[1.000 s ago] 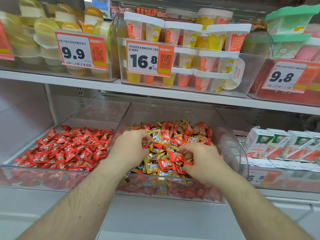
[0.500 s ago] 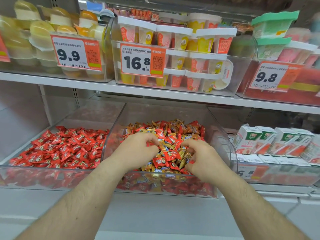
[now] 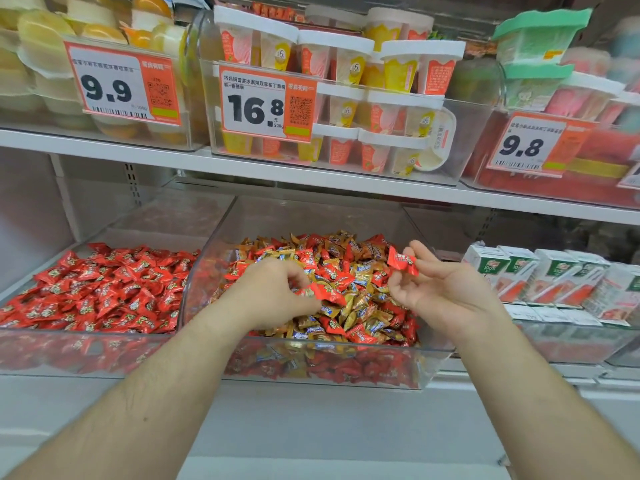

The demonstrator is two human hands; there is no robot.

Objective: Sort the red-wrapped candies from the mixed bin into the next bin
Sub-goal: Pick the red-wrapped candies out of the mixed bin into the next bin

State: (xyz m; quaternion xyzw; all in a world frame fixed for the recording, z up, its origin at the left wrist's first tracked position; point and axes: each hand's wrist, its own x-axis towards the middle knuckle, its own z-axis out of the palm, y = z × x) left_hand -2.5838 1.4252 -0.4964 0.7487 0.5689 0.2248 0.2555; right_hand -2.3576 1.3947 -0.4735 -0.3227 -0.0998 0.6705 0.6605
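Centrally, a clear plastic mixed bin (image 3: 433,362) on the lower shelf holds a heap of red-wrapped and gold-wrapped candies (image 3: 349,271). Both bare forearms reach in over its front wall. The left hand (image 3: 273,292), knuckles up, rests on the heap with its fingers curled down; its fingertips pinch a red-wrapped candy (image 3: 327,294) that lies at the surface of the pile. The right hand (image 3: 440,289) is raised above the right part of the heap, palm turned up and toward the left; its thumb and forefinger grip a second red candy (image 3: 401,260) by one edge, clear of the pile, while the other fingers stay loosely bent.

Just beside the mixed bin, to its left and sharing a side wall line, stands the next bin (image 3: 86,348), also clear, filled with a layer of red-wrapped candies only (image 3: 100,289).

To the right of the mixed bin sits a row of small white drink cartons (image 3: 540,278) with green and red print.

On the upper shelf (image 3: 311,174), three clear bins carry orange-and-white price tags: 9.9 (image 3: 123,84) before yellow pudding cups, 16.8 (image 3: 266,103) before stacked white-lidded twin cups (image 3: 381,109), and 9.8 (image 3: 533,145) before a red-fronted bin with green-lidded and pink tubs behind; print on the last is blurred.
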